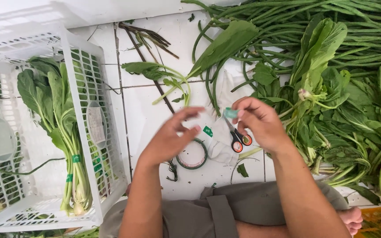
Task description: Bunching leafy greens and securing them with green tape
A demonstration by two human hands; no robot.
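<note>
Green tape strip (230, 113), short and pale, is pinched between thumb and fingertips of the right hand (259, 123); the fingers are closed on it. The left hand (170, 139) is raised beside it, fingers loosely spread and holding nothing, slightly blurred; its fingertips are near the strip but apart from it.

Floor: white tile (148, 110), viewed from above. The person sits on it, grey shorts (208, 213) at the lower edge of the frame and bare toes (351, 219) at lower right.

Below the hands, on the tile: a roll of green tape (192, 154), lying flat, partly hidden by the left hand. Just to its right, small scissors with red-and-black handles (239, 140), resting on a crumpled white cloth (220, 147), blades pointing up towards the right hand.

Right side: loose pile of leafy greens (345, 119), stems mostly towards the person. Above it, a heap of long beans (331, 31) running across the top of the frame. One broad leaf (225, 44) and a few trimmed stalks (148, 39) lie on the tile between the pile and the crate.

Left side: white plastic crate (89, 128), lattice walls. Inside, bundled greens (56, 119) lie with stems towards the person, bound with green tape bands (76, 158).
</note>
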